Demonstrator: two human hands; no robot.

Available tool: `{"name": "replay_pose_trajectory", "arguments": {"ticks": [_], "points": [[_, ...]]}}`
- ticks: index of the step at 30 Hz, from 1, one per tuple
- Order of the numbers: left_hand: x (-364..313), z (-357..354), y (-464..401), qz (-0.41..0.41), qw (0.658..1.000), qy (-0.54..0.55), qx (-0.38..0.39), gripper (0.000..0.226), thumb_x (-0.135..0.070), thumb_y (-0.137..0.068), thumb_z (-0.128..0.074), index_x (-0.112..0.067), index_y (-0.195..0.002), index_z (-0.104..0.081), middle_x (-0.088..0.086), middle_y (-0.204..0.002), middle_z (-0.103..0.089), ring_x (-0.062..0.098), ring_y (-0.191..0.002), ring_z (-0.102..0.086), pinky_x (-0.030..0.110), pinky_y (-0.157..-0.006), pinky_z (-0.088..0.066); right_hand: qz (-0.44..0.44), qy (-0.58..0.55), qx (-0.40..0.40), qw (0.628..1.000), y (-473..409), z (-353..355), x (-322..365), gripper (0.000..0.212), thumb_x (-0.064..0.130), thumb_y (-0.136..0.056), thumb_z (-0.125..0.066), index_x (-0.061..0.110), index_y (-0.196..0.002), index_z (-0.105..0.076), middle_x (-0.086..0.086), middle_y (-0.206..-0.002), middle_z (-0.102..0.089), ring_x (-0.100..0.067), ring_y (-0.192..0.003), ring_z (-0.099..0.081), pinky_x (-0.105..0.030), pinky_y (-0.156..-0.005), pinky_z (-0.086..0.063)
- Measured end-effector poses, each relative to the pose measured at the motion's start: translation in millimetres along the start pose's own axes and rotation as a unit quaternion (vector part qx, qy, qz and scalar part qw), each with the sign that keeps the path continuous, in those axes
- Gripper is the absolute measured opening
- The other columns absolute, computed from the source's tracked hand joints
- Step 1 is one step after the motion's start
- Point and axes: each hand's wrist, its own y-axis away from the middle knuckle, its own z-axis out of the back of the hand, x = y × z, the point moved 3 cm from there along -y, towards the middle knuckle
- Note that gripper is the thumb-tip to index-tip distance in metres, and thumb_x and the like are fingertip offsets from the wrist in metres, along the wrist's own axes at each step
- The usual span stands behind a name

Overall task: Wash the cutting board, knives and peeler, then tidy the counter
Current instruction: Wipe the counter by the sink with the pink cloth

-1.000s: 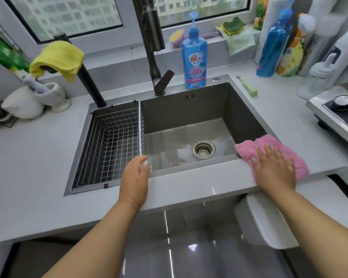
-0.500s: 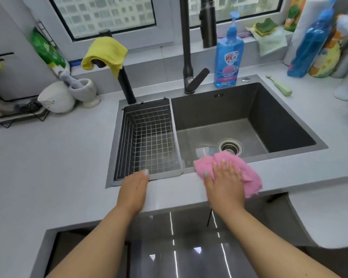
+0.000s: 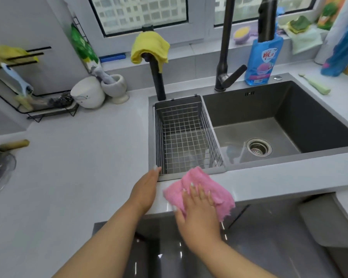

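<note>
A pink cloth (image 3: 207, 185) lies flat on the front strip of the grey counter (image 3: 78, 157), just in front of the wire basket (image 3: 185, 137) in the sink (image 3: 289, 109). My right hand (image 3: 197, 207) presses down on the cloth with fingers spread. My left hand (image 3: 147, 187) rests flat on the counter edge beside it, fingertips at the basket's front left corner, holding nothing. No cutting board or knife is clearly visible; a rack (image 3: 34, 105) at the far left holds a blue-handled utensil (image 3: 16, 81).
A black faucet (image 3: 225, 57), a yellow cloth (image 3: 149, 49) on a black post, and a blue soap bottle (image 3: 263, 61) stand behind the sink. A white mortar (image 3: 115, 87) and bowl (image 3: 86, 93) sit at the back left. A green brush (image 3: 317, 87) lies right of the sink.
My right hand has slid the pink cloth leftward along the front counter strip, from the sink's right corner to in front of the basket. The left hand stays on the counter edge.
</note>
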Motion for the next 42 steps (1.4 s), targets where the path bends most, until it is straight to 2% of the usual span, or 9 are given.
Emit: {"name": "replay_pose_trajectory", "arguments": {"ticks": [4,8,13,19,23,26,29,36,42], "points": [[4,31,-1,0.001,0.992,0.120,-0.038,0.057,-0.051,-0.102,-0.018,-0.021,-0.131,-0.056,-0.003,-0.134,-0.057,0.012,-0.128,-0.048,0.031,-0.112,-0.028,0.062,0.017,0.079,0.995,-10,-9,50,0.093,0.062,-0.072,0.009,0.020,-0.154,-0.006,-0.005,-0.161,0.006,-0.026,-0.148,0.015,-0.043,-0.118,0.013],[30,75,1,0.011,0.990,0.093,-0.101,0.053,-0.051,-0.102,-0.020,-0.024,-0.134,-0.054,-0.006,-0.142,-0.050,0.010,-0.132,-0.041,0.031,-0.112,-0.026,0.109,0.132,0.131,0.977,-26,-14,97,0.073,0.058,-0.096,-0.007,0.014,-0.154,-0.002,-0.010,-0.161,0.007,-0.031,-0.147,0.016,-0.050,-0.115,0.019],[55,107,-5,0.048,0.987,0.100,-0.115,0.059,-0.054,-0.101,-0.020,-0.020,-0.138,-0.051,-0.002,-0.145,-0.048,0.015,-0.135,-0.042,0.026,-0.108,-0.026,0.134,0.222,0.148,0.954,-71,-20,139,0.069,0.054,-0.099,-0.009,0.013,-0.154,-0.001,-0.014,-0.160,0.005,-0.032,-0.147,0.012,-0.050,-0.107,0.026],[46,128,-24,0.027,0.983,0.077,-0.164,0.047,-0.046,-0.104,-0.024,-0.022,-0.117,-0.063,-0.013,-0.122,-0.057,0.006,-0.113,-0.050,0.023,-0.096,-0.033,0.100,0.210,0.189,0.954,-153,-19,161,0.070,0.055,-0.099,-0.010,0.015,-0.154,0.003,-0.017,-0.160,0.007,-0.033,-0.148,0.008,-0.049,-0.115,0.013],[43,144,-41,-0.009,0.979,-0.003,-0.202,0.043,-0.033,-0.105,-0.028,-0.014,-0.132,-0.056,-0.005,-0.132,-0.052,0.001,-0.114,-0.041,0.015,-0.096,-0.026,0.101,0.172,0.209,0.957,-206,-15,164,0.068,0.051,-0.101,-0.018,0.016,-0.153,0.009,-0.017,-0.158,0.015,-0.035,-0.146,0.013,-0.049,-0.118,0.005],[52,158,-59,-0.006,0.976,-0.051,-0.211,0.044,-0.033,-0.104,-0.029,-0.013,-0.138,-0.051,0.000,-0.145,-0.047,0.013,-0.135,-0.039,0.025,-0.112,-0.024,0.124,0.171,0.203,0.956,-246,-15,166,0.067,0.047,-0.101,-0.023,0.019,-0.153,0.010,-0.017,-0.158,0.017,-0.036,-0.146,0.015,-0.050,-0.119,0.004],[56,174,-82,-0.026,0.965,-0.124,-0.231,0.034,-0.027,-0.104,-0.031,-0.015,-0.120,-0.059,0.001,-0.128,-0.055,0.024,-0.131,-0.043,0.022,-0.105,-0.025,0.137,0.166,0.190,0.958,-283,-15,166,0.068,0.048,-0.100,-0.026,0.022,-0.152,0.010,-0.016,-0.158,0.017,-0.035,-0.145,0.015,-0.050,-0.119,0.004],[90,189,-119,-0.003,0.935,-0.246,-0.256,0.082,-0.064,-0.089,-0.010,-0.014,-0.145,-0.042,0.000,-0.155,-0.033,0.012,-0.146,-0.022,0.020,-0.117,0.002,0.136,0.154,0.171,0.964,-374,5,162,0.071,0.050,-0.097,-0.034,0.032,-0.153,0.006,-0.013,-0.159,0.013,-0.032,-0.147,0.013,-0.046,-0.119,0.007],[98,187,-123,-0.021,0.926,-0.269,-0.263,0.096,-0.074,-0.087,0.000,-0.012,-0.137,-0.053,0.003,-0.147,-0.046,0.015,-0.140,-0.034,0.023,-0.118,-0.005,0.147,0.171,0.159,0.961,-415,-11,190,0.064,0.056,-0.098,-0.021,0.035,-0.153,0.004,-0.011,-0.159,0.017,-0.032,-0.146,0.017,-0.049,-0.118,0.010]]}}
